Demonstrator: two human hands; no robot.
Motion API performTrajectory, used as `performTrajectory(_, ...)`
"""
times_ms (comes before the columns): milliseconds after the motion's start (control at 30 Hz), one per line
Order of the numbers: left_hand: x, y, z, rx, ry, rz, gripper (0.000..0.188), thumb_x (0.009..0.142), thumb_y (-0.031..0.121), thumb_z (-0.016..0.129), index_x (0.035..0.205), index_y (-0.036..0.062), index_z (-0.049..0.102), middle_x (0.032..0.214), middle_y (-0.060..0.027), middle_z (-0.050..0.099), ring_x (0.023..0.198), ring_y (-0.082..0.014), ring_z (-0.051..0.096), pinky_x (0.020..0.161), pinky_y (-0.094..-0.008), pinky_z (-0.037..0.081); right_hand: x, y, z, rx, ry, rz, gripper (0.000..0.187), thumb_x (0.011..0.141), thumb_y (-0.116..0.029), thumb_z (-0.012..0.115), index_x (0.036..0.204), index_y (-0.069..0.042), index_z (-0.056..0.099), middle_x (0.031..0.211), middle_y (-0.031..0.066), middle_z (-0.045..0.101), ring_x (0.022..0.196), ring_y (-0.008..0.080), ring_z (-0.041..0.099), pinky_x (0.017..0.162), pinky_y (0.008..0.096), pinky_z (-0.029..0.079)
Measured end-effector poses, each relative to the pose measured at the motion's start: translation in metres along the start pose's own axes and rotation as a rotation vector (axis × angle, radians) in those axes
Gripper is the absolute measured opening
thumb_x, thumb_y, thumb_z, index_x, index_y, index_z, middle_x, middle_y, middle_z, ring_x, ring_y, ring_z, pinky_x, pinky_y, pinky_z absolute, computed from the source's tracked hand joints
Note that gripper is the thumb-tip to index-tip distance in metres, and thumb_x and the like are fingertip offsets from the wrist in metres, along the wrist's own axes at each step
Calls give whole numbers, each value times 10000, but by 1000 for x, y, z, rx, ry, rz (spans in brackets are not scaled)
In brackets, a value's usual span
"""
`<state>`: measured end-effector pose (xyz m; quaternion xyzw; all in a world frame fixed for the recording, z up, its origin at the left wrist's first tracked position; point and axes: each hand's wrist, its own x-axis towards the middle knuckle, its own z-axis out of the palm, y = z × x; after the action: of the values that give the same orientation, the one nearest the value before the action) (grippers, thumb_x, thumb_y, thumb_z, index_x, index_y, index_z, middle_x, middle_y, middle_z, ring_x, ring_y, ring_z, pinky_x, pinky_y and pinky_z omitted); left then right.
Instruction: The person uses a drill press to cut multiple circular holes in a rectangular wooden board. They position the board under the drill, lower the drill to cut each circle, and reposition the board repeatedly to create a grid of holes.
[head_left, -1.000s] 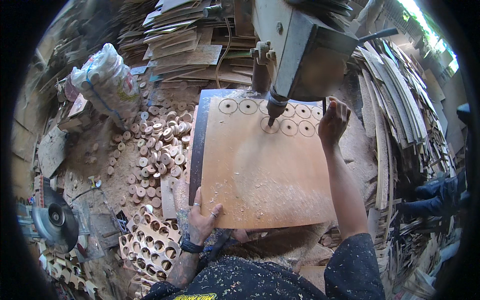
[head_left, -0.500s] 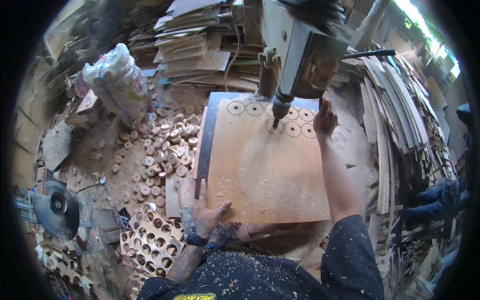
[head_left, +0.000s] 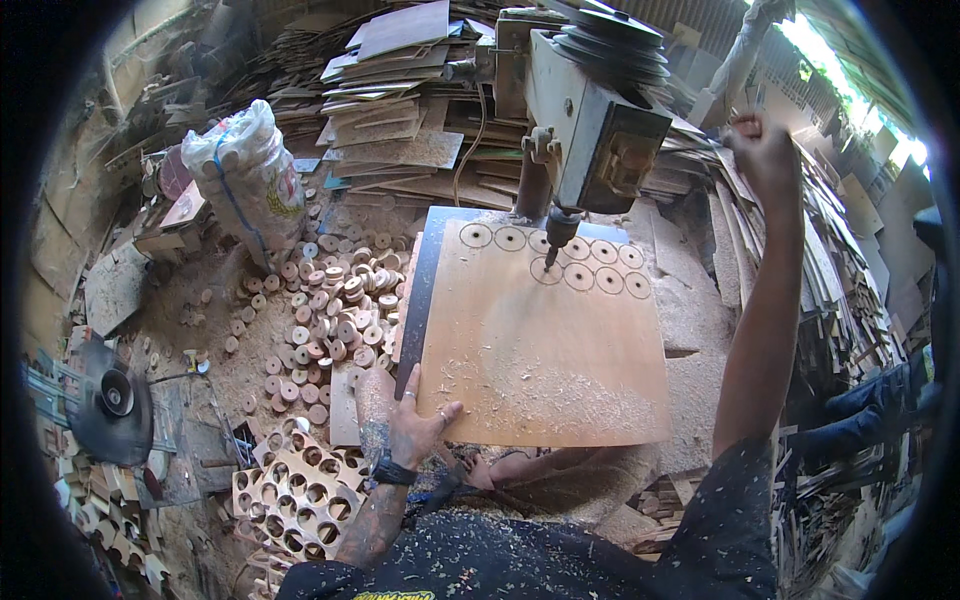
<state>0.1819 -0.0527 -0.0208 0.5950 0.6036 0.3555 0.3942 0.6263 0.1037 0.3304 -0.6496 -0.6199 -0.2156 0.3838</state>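
A thin wooden board (head_left: pixel 540 350) lies on the dark drill table (head_left: pixel 412 320), with two rows of drawn circles near its far edge, most with a dark centre mark. My left hand (head_left: pixel 415 432) holds its near left corner, thumb on top and index finger along the side; the other fingers are partly hidden. Above a circle at the row's left end, the bit (head_left: pixel 551 258) hangs from the drill press chuck (head_left: pixel 562 226). I cannot tell whether its tip touches the wood. My right hand (head_left: pixel 768 160) is raised right of the drill press (head_left: pixel 600 130), fingers curled at its feed lever, slightly blurred.
Wooden discs (head_left: pixel 345 310) are heaped left of the table, beside a filled plastic sack (head_left: pixel 243 185). Boards with round cut-outs (head_left: pixel 300 490) lie near left, a fan (head_left: pixel 112 395) far left. Stacked offcuts (head_left: pixel 400 110) stand behind. Another person's leg (head_left: pixel 870 405) shows at right.
My right hand has moved up and right, from a handle beside the board to the lever out at the side. My left hand stays at the board's corner. The view has shifted slightly.
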Motion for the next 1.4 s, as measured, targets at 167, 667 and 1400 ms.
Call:
performTrajectory(167,-8,-10,-11,-377,-192,-7,950,867,134,835,1608,-6,256,1390,-183,617,1190,-225,650,990,-345,555,138,27,68,317,-46,-45,291,869,-183,771,1133,-61,746,870,32,748,723,92,674,658,258,542)
performTrajectory(667,-4,10,37,-516,-235,-57,932,902,110,797,1611,-30,209,1389,-212,616,1190,-207,647,997,-325,544,181,68,94,278,-180,-49,272,904,-211,781,1143,-87,739,891,-10,724,730,53,659,682,231,547)
performTrajectory(1400,-1,-8,31,-488,-226,-63,927,929,157,786,1615,-32,192,1392,-193,611,1190,-221,643,994,-330,543,38,14,13,203,76,-173,224,857,-248,746,905,-33,704,786,108,719,748,179,697,738,337,536)
